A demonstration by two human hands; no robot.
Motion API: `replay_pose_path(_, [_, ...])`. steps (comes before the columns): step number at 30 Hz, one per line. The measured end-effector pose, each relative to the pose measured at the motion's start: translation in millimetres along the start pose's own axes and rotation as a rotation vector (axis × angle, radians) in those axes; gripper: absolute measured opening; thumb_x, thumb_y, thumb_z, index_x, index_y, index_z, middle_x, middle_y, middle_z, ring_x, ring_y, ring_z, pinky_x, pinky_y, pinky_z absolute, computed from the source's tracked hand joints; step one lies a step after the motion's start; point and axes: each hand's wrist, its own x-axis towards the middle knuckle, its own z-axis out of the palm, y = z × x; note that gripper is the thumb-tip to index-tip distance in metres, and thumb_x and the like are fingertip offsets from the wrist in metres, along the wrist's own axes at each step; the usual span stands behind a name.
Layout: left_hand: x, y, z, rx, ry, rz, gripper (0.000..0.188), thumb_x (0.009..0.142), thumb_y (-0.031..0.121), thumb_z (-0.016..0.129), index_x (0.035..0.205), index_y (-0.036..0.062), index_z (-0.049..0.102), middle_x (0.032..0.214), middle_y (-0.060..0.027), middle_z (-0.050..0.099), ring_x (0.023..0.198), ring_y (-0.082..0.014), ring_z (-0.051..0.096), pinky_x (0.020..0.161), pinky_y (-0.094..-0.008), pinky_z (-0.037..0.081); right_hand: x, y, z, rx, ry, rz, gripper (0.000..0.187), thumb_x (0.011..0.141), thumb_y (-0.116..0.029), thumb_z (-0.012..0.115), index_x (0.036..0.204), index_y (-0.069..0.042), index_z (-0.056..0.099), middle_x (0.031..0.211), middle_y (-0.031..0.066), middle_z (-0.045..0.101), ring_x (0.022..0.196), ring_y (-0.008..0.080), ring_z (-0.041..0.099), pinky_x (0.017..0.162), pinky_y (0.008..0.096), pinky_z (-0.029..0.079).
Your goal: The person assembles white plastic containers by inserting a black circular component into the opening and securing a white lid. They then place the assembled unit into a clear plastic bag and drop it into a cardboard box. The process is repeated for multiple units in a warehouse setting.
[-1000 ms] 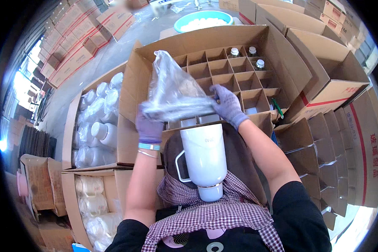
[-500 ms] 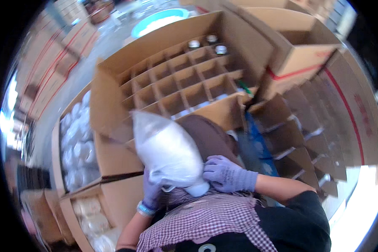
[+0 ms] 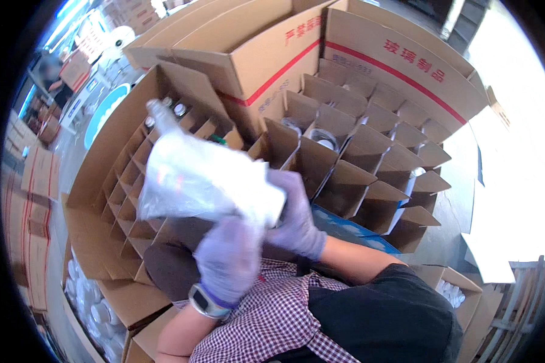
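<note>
A white object in a see-through plastic bag (image 3: 191, 175) is held in front of my body, tilted up toward the far left. Motion smears it, so its exact kind is unclear. My left hand (image 3: 230, 254), in a pale purple glove, is closed on its near end from below. My right hand (image 3: 297, 215), gloved alike, wraps the same end from the right. Behind the bag, a carton with cardboard dividers (image 3: 121, 209) holds a few bottles with silver caps (image 3: 180, 109). To the right stand more cardboard dividers (image 3: 369, 145), with glass items (image 3: 324, 140) in some cells.
Tall open cartons with red stripes (image 3: 272, 66) rise at the back. A carton of plastic-wrapped white items (image 3: 100, 311) sits at lower left, a small carton of white pieces (image 3: 451, 293) at lower right. A turquoise basin (image 3: 100, 112) and another person (image 3: 51, 81) are farther off.
My view has turned to the right. The bagged white object has been raised and tipped over to the left, and my right hand has come round its near end.
</note>
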Motion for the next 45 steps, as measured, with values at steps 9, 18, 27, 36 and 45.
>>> replay_pose_path(9, [-25,-59,-5,-0.262,-0.076,-0.05,0.033,0.085,0.017,0.07,0.116,0.0037,0.069,0.119,-0.0167,0.068,0.11,-0.0357,0.064,0.098,-0.0435,0.05,11,21,-229,-0.566,0.411,0.634,0.058,0.073,-0.017,0.081,0.123,-0.004,0.055,0.111,0.0165,0.064,0.107,0.0288,0.063,0.097,0.0412,0.05])
replay_pose_path(18, [-233,-243,-126,0.028,0.564,-0.764,0.024,0.098,0.012,0.064,0.117,-0.0004,0.07,0.113,-0.0152,0.072,0.105,-0.0247,0.068,0.095,-0.0362,0.052,18,234,-270,-1.185,-0.347,1.074,0.079,0.087,-0.06,0.065,0.134,0.003,0.057,0.139,0.0228,0.059,0.122,0.0349,0.06,0.102,0.0432,0.048])
replay_pose_path(27, [-472,-344,-177,0.39,0.583,-1.64,0.08,0.078,0.062,0.075,0.127,-0.0001,0.066,0.122,-0.0234,0.069,0.114,-0.0363,0.066,0.1,-0.0428,0.049,11,403,-268,-0.574,-0.238,1.239,0.05,0.095,-0.037,0.071,0.126,0.001,0.065,0.126,0.0171,0.065,0.107,0.0303,0.06,0.093,0.0506,0.048])
replay_pose_path(36, [-489,-474,-130,0.126,0.85,-1.621,0.106,0.056,0.055,0.093,0.138,0.0016,0.053,0.128,-0.0191,0.067,0.119,-0.0343,0.064,0.107,-0.0434,0.048,88,324,-117,-0.628,-0.481,0.587,0.042,0.097,-0.027,0.065,0.124,0.005,0.063,0.117,0.0192,0.068,0.106,0.0284,0.061,0.095,0.0415,0.048])
replay_pose_path(45, [-298,-307,-203,0.316,1.062,-0.966,0.078,0.064,0.041,0.09,0.126,0.0049,0.059,0.118,-0.0157,0.065,0.112,-0.0341,0.063,0.102,-0.0463,0.048,124,7,102,-0.005,-0.523,0.205,0.048,0.085,-0.005,0.071,0.13,-0.002,0.058,0.118,0.0087,0.06,0.102,0.0191,0.063,0.085,0.0321,0.054])
